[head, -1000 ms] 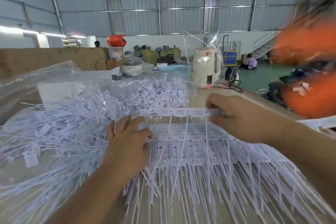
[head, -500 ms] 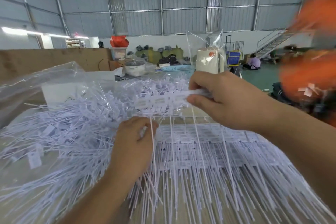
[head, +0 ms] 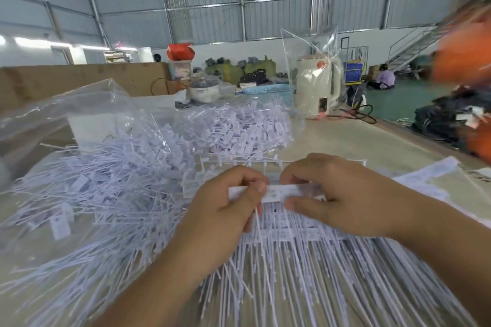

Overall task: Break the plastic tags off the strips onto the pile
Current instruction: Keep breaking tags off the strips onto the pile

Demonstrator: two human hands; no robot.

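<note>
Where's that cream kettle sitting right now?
The kettle stands at the table's far end, right of centre, under a clear plastic bag, just right of the blue basket.

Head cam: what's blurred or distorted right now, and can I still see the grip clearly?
Head view: orange shape at right edge is motion-smeared; wall beams bow from the wide lens; left hand and right hand read fairly sharp, both pinching the tag strip.
</note>
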